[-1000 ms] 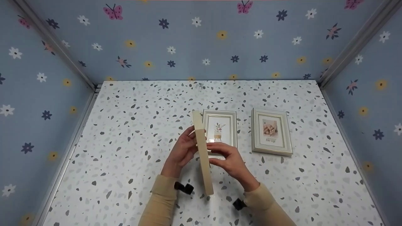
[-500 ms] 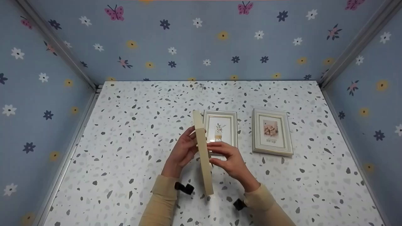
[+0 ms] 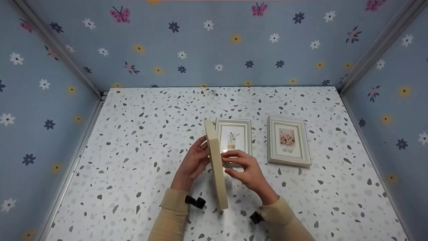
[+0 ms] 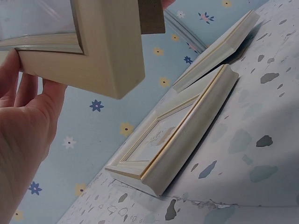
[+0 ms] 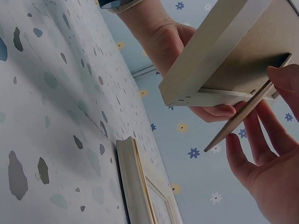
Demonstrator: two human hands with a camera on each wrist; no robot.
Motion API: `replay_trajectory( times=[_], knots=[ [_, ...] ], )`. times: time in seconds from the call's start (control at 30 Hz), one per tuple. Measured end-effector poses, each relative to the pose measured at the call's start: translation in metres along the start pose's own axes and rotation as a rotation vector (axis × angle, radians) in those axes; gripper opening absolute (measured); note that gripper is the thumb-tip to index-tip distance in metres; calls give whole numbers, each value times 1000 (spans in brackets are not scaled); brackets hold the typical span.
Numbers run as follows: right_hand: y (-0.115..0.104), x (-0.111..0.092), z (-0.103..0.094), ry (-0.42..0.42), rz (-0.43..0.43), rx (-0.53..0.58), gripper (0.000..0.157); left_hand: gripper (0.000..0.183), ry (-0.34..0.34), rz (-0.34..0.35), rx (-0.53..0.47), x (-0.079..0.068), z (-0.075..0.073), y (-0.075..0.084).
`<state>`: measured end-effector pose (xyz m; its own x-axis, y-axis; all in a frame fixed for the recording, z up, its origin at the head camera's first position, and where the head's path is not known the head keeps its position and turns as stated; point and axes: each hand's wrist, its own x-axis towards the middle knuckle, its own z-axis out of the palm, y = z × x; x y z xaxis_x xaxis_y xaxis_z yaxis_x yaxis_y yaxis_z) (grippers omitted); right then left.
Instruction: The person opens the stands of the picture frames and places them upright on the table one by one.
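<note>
A cream picture frame (image 3: pixel 216 167) is held up on edge, nearly edge-on in the head view. My left hand (image 3: pixel 194 160) grips it from the left, fingers on its glazed front side in the left wrist view. From the back, a thin flat easel stand (image 5: pixel 247 112) sticks out at an angle against the brown backing board (image 5: pixel 252 46). My right hand (image 3: pixel 245 169) pinches this stand between thumb and fingers, as the right wrist view shows. Behind the hands lies a second picture frame (image 3: pixel 234 134) with a potted-plant print, partly covered by the right fingers.
On the right of the speckled tabletop (image 3: pixel 133 134) lies another cream frame (image 3: pixel 289 141) with a flower photo. Blue flower-patterned walls (image 3: pixel 214 43) enclose the back and sides. Small black wrist cameras sit on both cuffs.
My right hand has shifted slightly to the right, and the stand now shows a little farther out from the frame's back. My left hand and the held frame stay nearly in place.
</note>
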<state>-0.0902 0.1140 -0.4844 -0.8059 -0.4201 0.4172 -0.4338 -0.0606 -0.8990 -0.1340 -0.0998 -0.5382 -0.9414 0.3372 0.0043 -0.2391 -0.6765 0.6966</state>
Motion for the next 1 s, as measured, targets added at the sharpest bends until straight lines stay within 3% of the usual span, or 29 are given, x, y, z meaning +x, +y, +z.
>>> replay_trajectory(
  times=[0.17,0.53,1.0],
  knots=[
    [-2,-1,-2,-4,-22,-41,31,55,22,-12,19,-2,-1,1],
    [-9,2,-14,-19,-45,-166,24,35,-15,-1,1,-6,-8,2],
    [-2,-2,-15,-32,2,-130,29,36,-29,-4,34,-7,-9,0]
  ],
)
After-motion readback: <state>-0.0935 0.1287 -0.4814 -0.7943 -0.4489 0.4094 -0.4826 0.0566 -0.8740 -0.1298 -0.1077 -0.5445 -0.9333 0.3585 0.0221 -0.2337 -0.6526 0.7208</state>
